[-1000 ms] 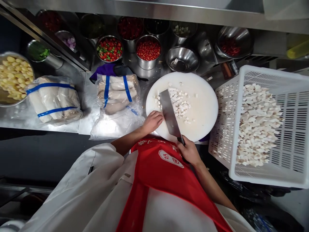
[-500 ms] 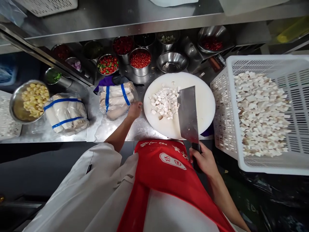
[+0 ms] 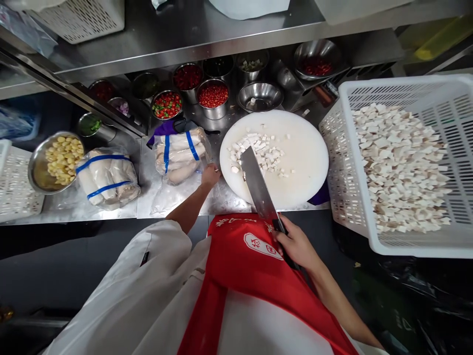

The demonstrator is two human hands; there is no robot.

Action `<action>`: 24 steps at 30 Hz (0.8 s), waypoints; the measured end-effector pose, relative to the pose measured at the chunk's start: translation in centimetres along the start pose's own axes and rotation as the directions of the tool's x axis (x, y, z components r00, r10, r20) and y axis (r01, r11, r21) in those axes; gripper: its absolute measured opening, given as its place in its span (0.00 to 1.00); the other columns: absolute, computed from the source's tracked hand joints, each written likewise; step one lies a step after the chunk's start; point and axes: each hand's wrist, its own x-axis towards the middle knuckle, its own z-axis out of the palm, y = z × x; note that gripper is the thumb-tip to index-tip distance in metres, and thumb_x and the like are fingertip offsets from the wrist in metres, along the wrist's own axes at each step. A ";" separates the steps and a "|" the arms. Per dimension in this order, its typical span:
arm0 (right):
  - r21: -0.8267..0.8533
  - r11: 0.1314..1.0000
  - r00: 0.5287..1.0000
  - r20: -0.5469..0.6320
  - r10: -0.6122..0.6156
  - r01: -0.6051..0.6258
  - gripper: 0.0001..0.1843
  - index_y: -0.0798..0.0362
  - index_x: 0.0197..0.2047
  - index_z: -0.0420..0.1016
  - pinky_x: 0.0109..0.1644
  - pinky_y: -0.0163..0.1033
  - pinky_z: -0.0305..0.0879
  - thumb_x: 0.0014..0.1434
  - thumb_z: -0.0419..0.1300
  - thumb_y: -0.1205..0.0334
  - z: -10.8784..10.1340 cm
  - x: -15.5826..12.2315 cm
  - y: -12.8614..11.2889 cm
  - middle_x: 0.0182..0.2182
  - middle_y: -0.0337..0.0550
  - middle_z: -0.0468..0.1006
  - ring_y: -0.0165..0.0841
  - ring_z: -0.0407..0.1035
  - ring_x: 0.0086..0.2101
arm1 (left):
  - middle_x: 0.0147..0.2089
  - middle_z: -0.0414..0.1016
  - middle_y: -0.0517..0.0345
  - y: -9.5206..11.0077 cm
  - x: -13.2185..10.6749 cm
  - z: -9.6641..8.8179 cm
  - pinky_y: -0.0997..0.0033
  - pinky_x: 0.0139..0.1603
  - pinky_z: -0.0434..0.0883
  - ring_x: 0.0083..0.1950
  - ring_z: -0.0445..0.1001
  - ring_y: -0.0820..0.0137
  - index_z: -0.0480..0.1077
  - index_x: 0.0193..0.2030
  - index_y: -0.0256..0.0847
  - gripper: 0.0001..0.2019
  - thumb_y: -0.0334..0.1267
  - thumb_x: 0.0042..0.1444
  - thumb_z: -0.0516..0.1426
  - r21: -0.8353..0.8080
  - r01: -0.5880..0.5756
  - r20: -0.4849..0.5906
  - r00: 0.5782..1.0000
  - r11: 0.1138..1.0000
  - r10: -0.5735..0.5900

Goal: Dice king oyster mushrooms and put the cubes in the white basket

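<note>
White cubes [image 3: 263,154] lie scattered over the left and middle of a round board [image 3: 306,162], closer together at the left, sparser to the right. Left of them, along the steel surface [image 3: 218,199], sit a bowl [image 3: 34,162] of yellow pieces, a wrapped bundle with blue bands [image 3: 109,172] and, near the board, a second wrapped bundle [image 3: 179,148]. Just right of the board stands a white basket [image 3: 417,250] with a large heap of pale chunks [image 3: 402,172].

For good cutting, I judge, the left hand [image 3: 210,175] is best off the board, as here, while the blade is worked one-handed over loose pieces. The cleaver [image 3: 257,185] slants across the board's near left edge, its tip among the cubes; short, even strokes with a level edge should suit, and strays on the right are best drawn back into the pile.

Left fingers look loosely curled, between the second wrapped bundle and the board; whether they touch the plastic or hold anything, I cannot tell. Farther right, the fingers of the right hand [image 3: 297,246] are wrapped around the cleaver's black handle [image 3: 280,226], leaving the blade free.
</note>
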 end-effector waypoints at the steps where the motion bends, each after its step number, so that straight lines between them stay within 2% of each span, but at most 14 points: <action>1: 0.015 1.000 1.000 0.013 0.015 -0.015 0.17 0.50 0.51 0.67 0.23 0.35 0.64 0.58 0.53 0.61 0.2 0.2 -0.2 0.18 0.29 0.69 0.32 0.67 0.17 | 0.41 0.75 0.49 0.1 -0.3 -0.4 0.62 0.47 0.72 0.42 0.75 0.63 0.70 0.39 0.39 0.04 0.31 0.57 0.56 -0.016 0.020 -0.039 0.999 1.000 -0.021; 3: 0.035 0.998 0.998 0.031 0.048 -0.049 0.12 0.49 0.45 0.66 0.21 0.35 0.64 0.57 0.53 0.61 0.5 0.7 -0.5 0.19 0.28 0.70 0.32 0.67 0.17 | 0.41 0.75 0.51 0.5 -1.1 -1.1 0.65 0.45 0.72 0.40 0.74 0.66 0.69 0.44 0.39 0.07 0.33 0.61 0.53 -0.105 0.006 -0.131 0.991 0.994 -0.020; 4: 0.043 0.997 0.997 0.040 0.060 -0.062 0.10 0.48 0.43 0.65 0.21 0.34 0.63 0.56 0.53 0.61 0.6 0.9 -0.6 0.20 0.28 0.70 0.31 0.67 0.16 | 0.42 0.75 0.52 0.8 -1.5 -1.4 0.66 0.44 0.72 0.38 0.74 0.68 0.69 0.46 0.39 0.08 0.35 0.62 0.52 -0.167 -0.049 -0.172 0.985 0.985 0.020; 6: 0.046 0.996 0.995 0.060 0.074 -0.077 0.07 0.48 0.40 0.63 0.20 0.34 0.63 0.55 0.53 0.61 0.5 1.0 -0.7 0.21 0.28 0.70 0.30 0.67 0.16 | 0.42 0.75 0.54 1.8 -2.4 -1.7 0.69 0.42 0.72 0.36 0.73 0.70 0.70 0.46 0.41 0.08 0.38 0.62 0.54 -0.281 -0.234 -0.214 0.961 0.931 0.177; 8: 0.029 0.996 0.994 0.068 0.080 -0.082 0.07 0.48 0.39 0.62 0.20 0.33 0.63 0.55 0.52 0.61 0.3 1.1 -0.7 0.21 0.28 0.69 0.30 0.67 0.16 | 0.44 0.75 0.55 2.9 -2.9 -1.6 0.70 0.43 0.72 0.38 0.73 0.71 0.71 0.43 0.41 0.06 0.37 0.61 0.56 -0.335 -0.406 -0.185 0.913 0.850 0.364; 10: 0.004 0.995 0.993 0.077 0.094 -0.095 0.06 0.48 0.38 0.61 0.20 0.33 0.63 0.54 0.51 0.62 0.2 1.3 -0.8 0.21 0.28 0.69 0.29 0.68 0.16 | 0.46 0.76 0.54 3.7 -3.2 -1.3 0.69 0.46 0.72 0.42 0.74 0.69 0.71 0.41 0.42 0.05 0.35 0.61 0.55 -0.340 -0.483 -0.141 0.874 0.807 0.464; 13: -0.027 0.991 0.987 0.092 0.132 -0.130 0.04 0.48 0.36 0.60 0.20 0.33 0.61 0.54 0.50 0.62 0.6 2.1 -0.8 0.20 0.28 0.68 0.30 0.67 0.16 | 0.45 0.76 0.54 4.2 -3.2 -0.8 0.66 0.50 0.72 0.46 0.74 0.67 0.70 0.40 0.42 0.04 0.33 0.60 0.55 -0.306 -0.493 -0.125 0.869 0.814 0.479; 16: -0.124 0.988 0.994 0.041 0.101 -0.095 0.04 0.48 0.36 0.62 0.21 0.34 0.62 0.55 0.50 0.62 1.6 3.2 -0.6 0.18 0.28 0.68 0.31 0.67 0.16 | 0.44 0.75 0.54 3.9 -3.2 -0.7 0.66 0.50 0.72 0.46 0.74 0.66 0.69 0.40 0.41 0.04 0.31 0.59 0.56 -0.294 -0.487 -0.133 0.873 0.823 0.469; 19: -0.232 0.973 1.000 -0.021 0.004 -0.009 0.13 0.50 0.44 0.69 0.27 0.36 0.66 0.57 0.49 0.61 2.0 3.7 -0.1 0.18 0.31 0.70 0.33 0.69 0.18 | 0.43 0.74 0.53 4.0 -3.1 -0.8 0.67 0.48 0.72 0.45 0.74 0.67 0.69 0.39 0.41 0.05 0.28 0.57 0.56 -0.300 -0.482 -0.130 0.876 0.823 0.465; 22: -0.336 0.935 0.988 -0.064 -0.138 0.109 0.27 0.53 0.60 0.68 0.36 0.40 0.71 0.58 0.51 0.61 1.4 2.7 0.8 0.27 0.37 0.79 0.37 0.74 0.27 | 0.43 0.73 0.54 5.4 -2.8 -0.8 0.68 0.45 0.73 0.42 0.74 0.69 0.69 0.38 0.40 0.05 0.28 0.56 0.56 -0.334 -0.440 -0.112 0.897 0.833 0.428; 24: -0.386 0.900 0.965 -0.083 -0.250 0.201 0.33 0.53 0.66 0.64 0.47 0.43 0.71 0.57 0.52 0.63 0.4 1.6 1.5 0.41 0.44 0.82 0.40 0.77 0.40 | 0.43 0.72 0.55 6.8 -2.5 -0.6 0.69 0.44 0.74 0.40 0.74 0.71 0.70 0.38 0.40 0.05 0.28 0.55 0.57 -0.388 -0.392 -0.104 0.918 0.834 0.384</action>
